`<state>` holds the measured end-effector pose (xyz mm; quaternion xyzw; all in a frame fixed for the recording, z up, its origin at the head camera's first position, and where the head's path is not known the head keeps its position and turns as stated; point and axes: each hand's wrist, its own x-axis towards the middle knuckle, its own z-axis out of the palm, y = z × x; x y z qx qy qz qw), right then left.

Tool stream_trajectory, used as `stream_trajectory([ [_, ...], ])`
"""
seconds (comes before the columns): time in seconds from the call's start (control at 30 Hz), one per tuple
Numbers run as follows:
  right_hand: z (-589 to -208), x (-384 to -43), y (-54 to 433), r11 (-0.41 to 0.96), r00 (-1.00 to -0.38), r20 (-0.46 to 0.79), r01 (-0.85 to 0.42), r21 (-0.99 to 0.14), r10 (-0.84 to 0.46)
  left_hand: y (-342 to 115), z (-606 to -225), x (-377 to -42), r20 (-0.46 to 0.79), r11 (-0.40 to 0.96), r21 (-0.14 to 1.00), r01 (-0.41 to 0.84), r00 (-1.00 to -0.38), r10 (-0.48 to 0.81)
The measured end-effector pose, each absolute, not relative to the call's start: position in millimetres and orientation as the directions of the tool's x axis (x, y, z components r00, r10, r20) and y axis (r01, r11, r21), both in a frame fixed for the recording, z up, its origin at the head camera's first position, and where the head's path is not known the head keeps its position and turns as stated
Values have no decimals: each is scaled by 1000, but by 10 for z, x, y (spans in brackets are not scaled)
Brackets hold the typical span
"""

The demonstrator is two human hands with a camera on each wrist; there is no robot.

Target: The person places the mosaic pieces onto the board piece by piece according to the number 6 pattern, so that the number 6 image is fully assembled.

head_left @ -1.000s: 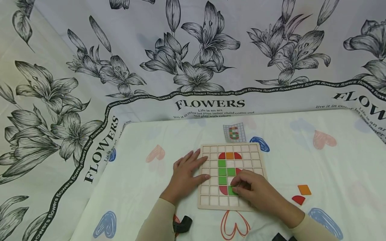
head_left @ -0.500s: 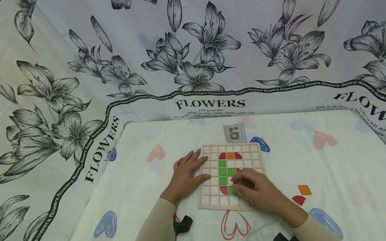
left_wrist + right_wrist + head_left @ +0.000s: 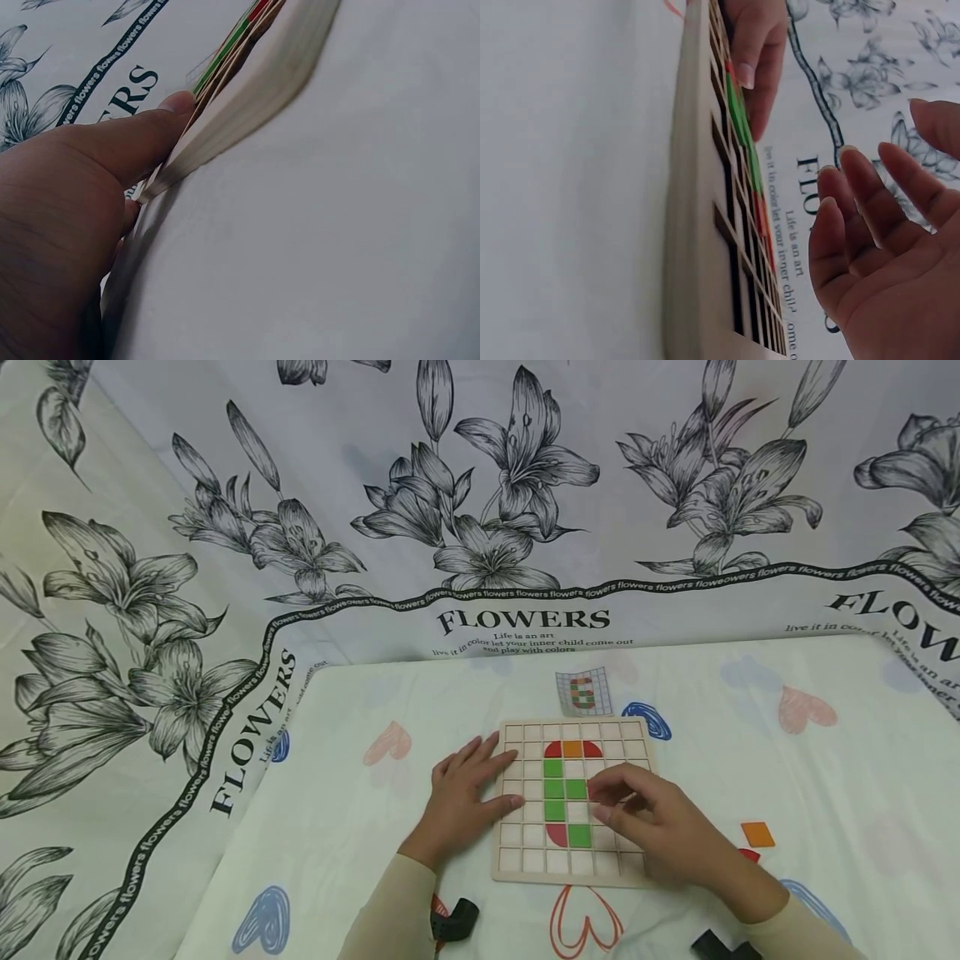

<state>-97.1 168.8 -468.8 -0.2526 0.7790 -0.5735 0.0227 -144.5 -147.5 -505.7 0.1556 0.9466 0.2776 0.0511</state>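
A square wooden grid board lies on the cloth. Green squares, red rounded corner pieces and an orange square fill some of its cells. My left hand rests with spread fingers on the board's left edge; the left wrist view shows the thumb on its rim. Over the board's right side hovers my right hand, covering some cells. The right wrist view shows the loosely bent fingers of the right hand apart, with nothing between them.
A small printed card with a coloured grid pattern lies behind the board. To the right are a loose orange square and a red piece, partly hidden by the right wrist. A flower-printed cloth hangs behind.
My right hand has drawn back to the right and lifted off the lower green square, which now shows whole in its cell. The left hand has stayed put.
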Motion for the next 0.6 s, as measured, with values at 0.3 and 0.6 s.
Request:
stream_trajectory([
  [0.3,-4570,-981,1819,251,-877,272,-389,-886,-397,-1479,-5043,-1440,16,779,555,291,-940,339],
  [0.6,-4405,-992,1948,293,-879,318,-428,-855,-356,-1472,-5054,-1447,-11,796,543,266,-946,324],
])
